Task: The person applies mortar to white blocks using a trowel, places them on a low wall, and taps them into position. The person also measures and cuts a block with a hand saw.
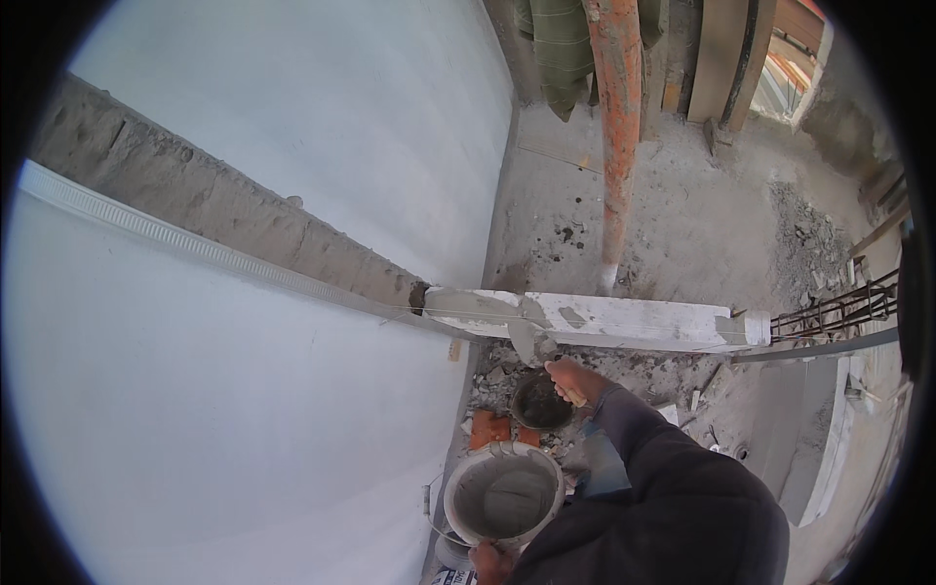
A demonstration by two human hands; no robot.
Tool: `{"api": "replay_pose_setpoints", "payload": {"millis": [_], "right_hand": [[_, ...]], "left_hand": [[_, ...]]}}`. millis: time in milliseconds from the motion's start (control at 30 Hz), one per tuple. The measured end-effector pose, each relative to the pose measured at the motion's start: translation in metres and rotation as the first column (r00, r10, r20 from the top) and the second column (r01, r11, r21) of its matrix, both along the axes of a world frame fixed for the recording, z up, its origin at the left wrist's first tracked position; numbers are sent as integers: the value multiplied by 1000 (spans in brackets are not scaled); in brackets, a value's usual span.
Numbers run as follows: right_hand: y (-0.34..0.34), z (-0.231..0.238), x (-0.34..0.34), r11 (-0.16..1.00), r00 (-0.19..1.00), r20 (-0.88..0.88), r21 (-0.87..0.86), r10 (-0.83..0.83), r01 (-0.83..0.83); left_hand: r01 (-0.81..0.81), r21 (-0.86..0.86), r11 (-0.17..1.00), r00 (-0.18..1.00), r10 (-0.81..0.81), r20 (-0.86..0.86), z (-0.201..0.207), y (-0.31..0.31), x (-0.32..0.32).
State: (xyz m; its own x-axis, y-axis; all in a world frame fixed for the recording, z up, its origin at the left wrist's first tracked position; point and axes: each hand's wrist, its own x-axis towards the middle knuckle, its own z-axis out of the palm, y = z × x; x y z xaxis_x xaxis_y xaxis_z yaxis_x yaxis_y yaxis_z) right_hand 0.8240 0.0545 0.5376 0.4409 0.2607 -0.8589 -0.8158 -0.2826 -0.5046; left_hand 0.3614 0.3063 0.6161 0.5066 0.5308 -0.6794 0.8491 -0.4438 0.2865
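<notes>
My right hand (568,383) is closed round the handle of a trowel (524,341). Its grey, mortar-smeared blade rests against the near side of a low course of white blocks (634,320), close to the course's left end. Patches of wet mortar lie on the block tops and near that end. Closer to me stands a pale bucket (557,466) with grey mortar (519,499) inside. At its near rim is my left hand (490,564), with fingers curled at the edge and partly cut off by the sleeve. A thin string line runs along the blocks.
A dark tub (544,402) and orange brick pieces (488,429) sit between bucket and blocks. Beyond the course rises an orange post (616,136). Rebar (838,310) juts from the right end. At left is a white wall (244,419); rubble (807,239) lies far right.
</notes>
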Motion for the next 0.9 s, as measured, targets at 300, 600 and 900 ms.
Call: {"api": "replay_pose_setpoints", "payload": {"millis": [300, 600, 900], "right_hand": [[-59, 110, -194, 648, 112, 749, -477, 653, -594], [-112, 148, -205, 373, -82, 493, -747, 866, -550], [-48, 204, -187, 690, 717, -252, 592, 650, -417]], "left_hand": [[-755, -630, 182, 227, 974, 10, 75, -14, 35], [-601, -799, -5, 6, 1000, -11, 122, -4, 14], [-496, -864, -85, -140, 990, -17, 114, -8, 12]]}}
